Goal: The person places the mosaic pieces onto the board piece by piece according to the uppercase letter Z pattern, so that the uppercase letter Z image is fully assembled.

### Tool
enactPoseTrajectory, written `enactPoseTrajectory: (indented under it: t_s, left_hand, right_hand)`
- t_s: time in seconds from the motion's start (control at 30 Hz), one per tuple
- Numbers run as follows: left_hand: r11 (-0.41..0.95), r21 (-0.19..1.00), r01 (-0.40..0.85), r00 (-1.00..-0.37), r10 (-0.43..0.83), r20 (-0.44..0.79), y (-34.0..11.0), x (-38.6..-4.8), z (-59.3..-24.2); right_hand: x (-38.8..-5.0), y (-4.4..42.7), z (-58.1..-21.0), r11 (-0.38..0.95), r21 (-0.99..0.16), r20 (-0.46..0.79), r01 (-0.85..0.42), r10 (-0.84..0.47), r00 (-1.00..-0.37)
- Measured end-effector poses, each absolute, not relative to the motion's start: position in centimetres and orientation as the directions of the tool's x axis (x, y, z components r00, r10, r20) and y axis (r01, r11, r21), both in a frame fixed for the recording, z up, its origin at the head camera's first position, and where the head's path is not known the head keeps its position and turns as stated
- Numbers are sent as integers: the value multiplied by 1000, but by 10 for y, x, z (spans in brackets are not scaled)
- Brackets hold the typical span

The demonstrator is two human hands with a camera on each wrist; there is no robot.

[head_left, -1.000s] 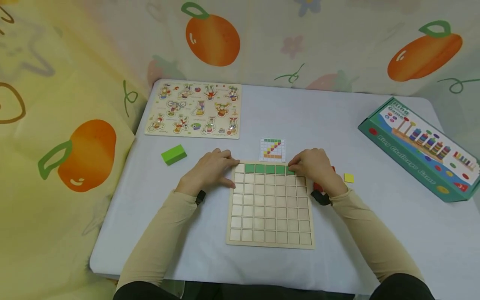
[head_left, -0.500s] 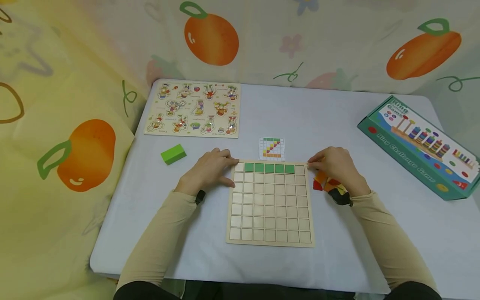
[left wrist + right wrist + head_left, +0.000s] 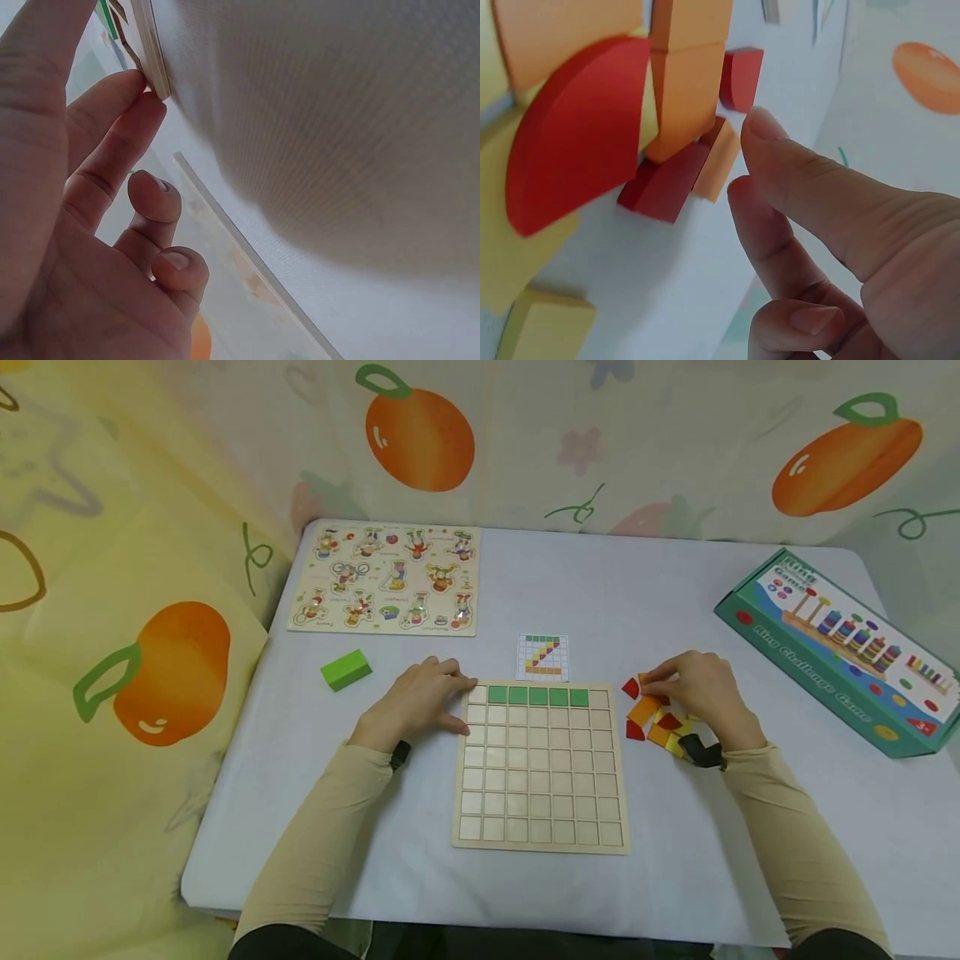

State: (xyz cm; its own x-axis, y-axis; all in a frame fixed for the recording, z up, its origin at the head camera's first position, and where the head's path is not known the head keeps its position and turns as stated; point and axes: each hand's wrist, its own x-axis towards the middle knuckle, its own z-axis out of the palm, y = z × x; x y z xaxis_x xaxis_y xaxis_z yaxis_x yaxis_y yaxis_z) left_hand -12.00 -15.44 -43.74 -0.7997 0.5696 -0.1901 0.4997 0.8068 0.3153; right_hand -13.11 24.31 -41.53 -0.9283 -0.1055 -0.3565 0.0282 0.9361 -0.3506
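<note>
On the white table lies the board, the left hand spread with fingertips touching its far left corner, the right hand, thumb and forefinger narrowly parted, by the loose blocks to its right, perhaps touching an orange block, and five green tiles in its far row.

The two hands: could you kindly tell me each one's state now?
Left hand: open, touching the grid board.
Right hand: open, at the loose pieces, holding nothing.
</note>
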Motion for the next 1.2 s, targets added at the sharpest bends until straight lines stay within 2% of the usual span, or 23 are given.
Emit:
enactPoseTrajectory:
  t_s: [0.37,0.77,1.2]
  left_hand:
    - [814,318,485,-803,559,-207,-155,-119,-434]
    - [815,322,481,-804,557,-208,-154,-119,-438]
    - [810,309,499,-800,568,-196,-154,-119,-437]
  right_hand:
    - [-134,242,-420,933,-356,-363,39,-100,-926]
    - [-132,228,-427,939,-338,-305,-68,-177,-936]
    - [-129,221,-414,883,-466,-314,-51,-219,-924]
